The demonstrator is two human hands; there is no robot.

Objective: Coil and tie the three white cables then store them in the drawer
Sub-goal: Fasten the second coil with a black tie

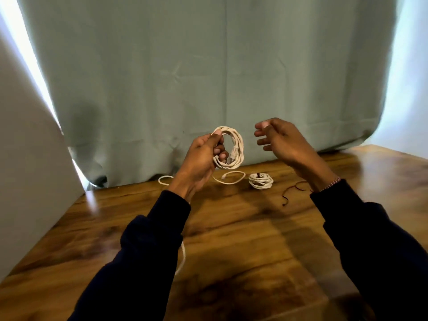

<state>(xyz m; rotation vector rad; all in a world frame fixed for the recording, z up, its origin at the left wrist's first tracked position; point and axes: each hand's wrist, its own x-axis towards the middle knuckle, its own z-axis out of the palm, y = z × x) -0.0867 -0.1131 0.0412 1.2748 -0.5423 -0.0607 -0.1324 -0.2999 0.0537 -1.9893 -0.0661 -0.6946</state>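
Note:
My left hand is raised above the table and grips a coil of white cable by its left side, with a plug hanging inside the loops. My right hand hovers just right of the coil, fingers apart and holding nothing. On the table behind lies a small coiled white cable bound with a dark tie. A loose white cable curves between the coils; more loose white cable trails left and shows under my left sleeve.
A dark reddish tie string lies on the wooden table right of the tied coil. A green curtain hangs along the table's far edge. A pale panel stands at the left. No drawer is in view.

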